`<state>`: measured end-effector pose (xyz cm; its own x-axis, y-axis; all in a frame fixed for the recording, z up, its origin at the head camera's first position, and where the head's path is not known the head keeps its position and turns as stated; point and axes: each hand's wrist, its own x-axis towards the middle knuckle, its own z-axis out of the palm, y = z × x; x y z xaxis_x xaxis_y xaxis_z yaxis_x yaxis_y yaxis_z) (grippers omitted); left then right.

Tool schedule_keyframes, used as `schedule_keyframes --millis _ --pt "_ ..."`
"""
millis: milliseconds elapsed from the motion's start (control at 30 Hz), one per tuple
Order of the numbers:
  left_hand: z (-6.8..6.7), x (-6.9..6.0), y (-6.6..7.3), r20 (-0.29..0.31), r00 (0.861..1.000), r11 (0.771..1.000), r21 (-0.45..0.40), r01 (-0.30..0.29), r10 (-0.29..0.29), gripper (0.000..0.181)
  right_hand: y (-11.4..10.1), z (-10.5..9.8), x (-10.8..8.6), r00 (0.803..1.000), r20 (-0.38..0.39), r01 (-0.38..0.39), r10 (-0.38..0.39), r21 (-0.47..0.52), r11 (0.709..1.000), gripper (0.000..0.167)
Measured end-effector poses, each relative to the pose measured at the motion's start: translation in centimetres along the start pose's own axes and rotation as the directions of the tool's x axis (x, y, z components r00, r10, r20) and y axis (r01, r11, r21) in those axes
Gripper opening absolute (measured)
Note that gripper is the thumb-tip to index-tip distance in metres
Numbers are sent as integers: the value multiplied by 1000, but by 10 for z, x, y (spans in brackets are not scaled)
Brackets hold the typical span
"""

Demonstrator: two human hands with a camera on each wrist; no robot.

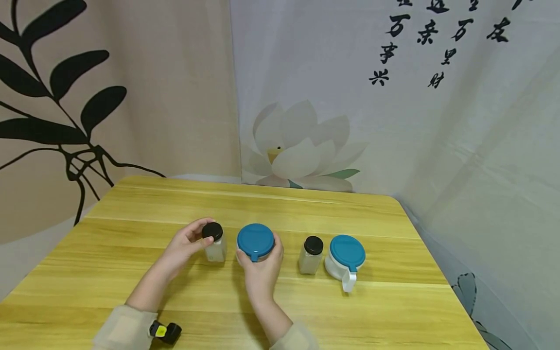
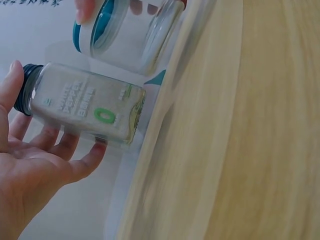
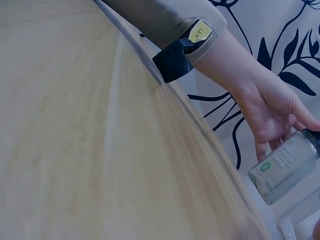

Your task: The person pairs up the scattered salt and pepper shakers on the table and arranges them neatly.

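In the head view my left hand (image 1: 185, 245) holds a small clear spice jar (image 1: 216, 252) with a black lid. Its thumb lies against the lid and the other fingers reach behind the glass. White lettering and a green "0" mark the jar (image 2: 85, 102) in the left wrist view. Just right of it, my right hand (image 1: 263, 277) grips a clear jar with a blue lid (image 1: 255, 239), thumb at the near side and fingers round the right. Both wrist views show the spice jar's base raised off the table; in the right wrist view the blue-lidded jar is cut off.
Further right on the wooden table (image 1: 372, 316) stand another black-lidded spice jar (image 1: 310, 257) and a second blue-lidded container (image 1: 347, 253) with a white handle. A printed cloth (image 1: 306, 63) hangs behind the table's far edge. A black wrist device (image 1: 165, 332) sits at the left sleeve.
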<state>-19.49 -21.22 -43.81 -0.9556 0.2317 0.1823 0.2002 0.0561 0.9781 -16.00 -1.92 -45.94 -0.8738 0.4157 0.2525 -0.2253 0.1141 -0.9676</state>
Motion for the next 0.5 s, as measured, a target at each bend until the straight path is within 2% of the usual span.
schedule_keyframes --millis 500 --pt "-1 0 -1 40 999 1000 27 11 -12 48 3 -2 -7 1000 -3 -3 3 -33 999 88"
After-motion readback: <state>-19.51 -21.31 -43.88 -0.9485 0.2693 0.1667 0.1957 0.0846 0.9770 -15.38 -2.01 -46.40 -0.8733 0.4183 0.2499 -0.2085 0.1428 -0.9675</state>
